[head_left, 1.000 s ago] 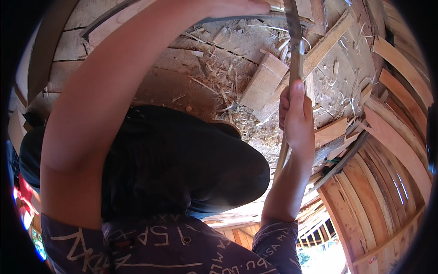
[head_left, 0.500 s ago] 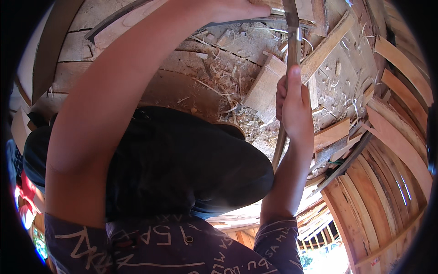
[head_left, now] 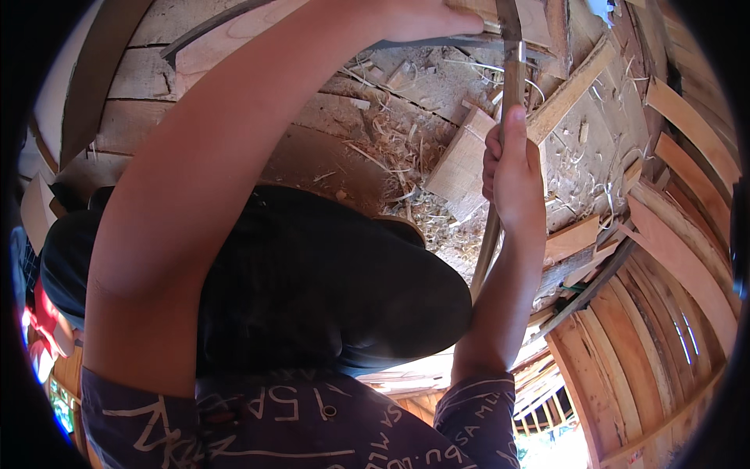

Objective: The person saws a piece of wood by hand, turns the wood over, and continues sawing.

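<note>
Plank floor [head_left: 137, 78]: laid in broad worn boards, seen bent by the wide lens, littered with curled shavings [head_left: 410, 148]
Right hand [head_left: 514, 176]: closed around the wooden handle [head_left: 514, 74] of a long tool, with the thumb laid along it, pointing up the shaft
Long tool: held nearly upright in the view, topped by a dark blade [head_left: 508, 19] that is cut off by the upper edge; a bright metal band is seen where blade and handle are joined, and the lower shaft is passed down beside the forearm toward the knee
Left hand [head_left: 426, 17]: placed over the pale board at the top, thumb stretched toward the blade; its fingers are mostly cropped, so whether the board is gripped cannot be told
Pale board [head_left: 226, 47]: stretched across the top, edged in dark grey, crossed in view by the blade; contact between them cannot be made out
Sawn block [head_left: 461, 160]: laid flat among the shavings, just left of the right hand
Rough strip [head_left: 574, 90]: set slantwise, right of the handle
Dark trousers [head_left: 344, 281]: seen on a bent leg, framed by both arms
Offcuts [head_left: 574, 238]: heaped right of the right wrist
Timber wall [head_left: 617, 352]: built of upright boards, at lower right
Red cloth [head_left: 47, 324]: glimpsed at the far left rim
</note>
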Available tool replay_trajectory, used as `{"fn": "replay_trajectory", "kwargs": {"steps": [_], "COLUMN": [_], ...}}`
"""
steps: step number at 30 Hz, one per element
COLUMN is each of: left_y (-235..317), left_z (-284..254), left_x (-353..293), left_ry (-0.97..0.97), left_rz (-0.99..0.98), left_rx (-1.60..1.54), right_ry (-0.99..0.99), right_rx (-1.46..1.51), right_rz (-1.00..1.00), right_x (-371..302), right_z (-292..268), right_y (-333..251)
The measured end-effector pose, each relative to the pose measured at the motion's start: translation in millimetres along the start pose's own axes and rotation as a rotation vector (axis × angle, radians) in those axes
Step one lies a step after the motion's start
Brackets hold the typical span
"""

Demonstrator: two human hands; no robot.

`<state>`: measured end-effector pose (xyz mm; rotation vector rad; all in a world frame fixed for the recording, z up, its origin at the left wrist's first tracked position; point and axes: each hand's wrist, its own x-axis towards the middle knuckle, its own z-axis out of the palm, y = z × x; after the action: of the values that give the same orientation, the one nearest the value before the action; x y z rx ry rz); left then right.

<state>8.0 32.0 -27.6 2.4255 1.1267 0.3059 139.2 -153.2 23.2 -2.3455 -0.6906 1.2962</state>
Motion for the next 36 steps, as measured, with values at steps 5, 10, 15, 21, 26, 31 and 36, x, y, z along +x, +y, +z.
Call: {"fn": "replay_trajectory", "kwargs": {"steps": [5,10,15,21,26,31,36], "left_y": [0,1,2,2,4,-1,6], "left_z": [-11,0,-20,3,-23,0,-10], "left_x": [-5,1,4,-4,9,-1,7], "left_ry": [-0.090,-0.039,-0.116,0.031,-0.247,-0.001,-0.133], "left_rz": [0.029,-0.048,-0.119,-0.010,-0.204,-0.014,-0.100], "left_rx": [-0.004,0.042,-0.051,0.061,-0.110,0.052,-0.015], "right_ry": [0.024,0.000,-0.007,-0.007,-0.029,-0.045,-0.001], "right_rx": [0.044,0.085,0.053,0.051,0.033,0.100,0.030], "right_rz": [-0.019,-0.006,0.011,-0.068,0.012,0.004,-0.027], "right_x": [-22,-3,-37,-7,-26,-50,-1], "right_z": [9,7,-5,3,-8,-10,-3], "right_y": [6,0,26,10,17,33,8]}}
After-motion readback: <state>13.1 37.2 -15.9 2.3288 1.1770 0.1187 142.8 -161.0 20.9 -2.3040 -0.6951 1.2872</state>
